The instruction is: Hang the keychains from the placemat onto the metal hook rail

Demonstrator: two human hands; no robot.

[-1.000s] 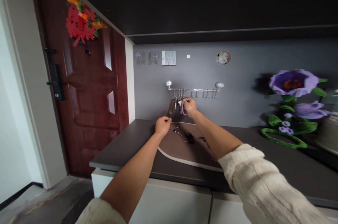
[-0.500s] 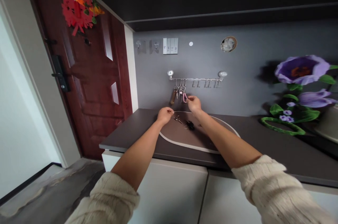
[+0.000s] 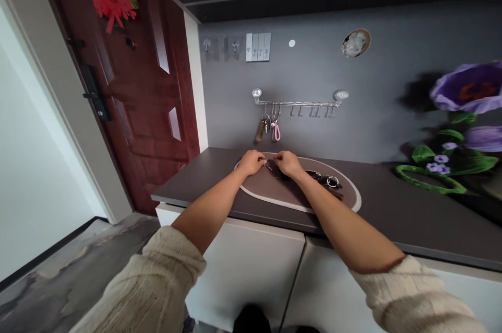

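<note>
My left hand [image 3: 251, 161] and my right hand [image 3: 288, 163] rest close together on an oval brown mat [image 3: 274, 197] on the dark countertop. Both have their fingers pinched, and a small bunch of keys [image 3: 269, 166] shows between them. How much of the bunch each hand covers is hidden. Another key bunch with metal rings [image 3: 328, 181] lies on the mat to the right of my right arm. On the wall above, a chrome hook rail [image 3: 300, 103] carries a brown fob [image 3: 259, 131], some keys and a pink loop [image 3: 276, 132] at its left end.
A dark red door [image 3: 133, 87] with a black handle stands at the left. Light switches [image 3: 258, 46] are above the rail. A purple artificial flower arrangement [image 3: 458, 129] fills the right of the counter. White cabinet fronts [image 3: 251, 270] are below the counter edge.
My right hand left the pink loop hanging on the rail and came down to the mat beside my left hand. The view tilted downward and nearer the counter.
</note>
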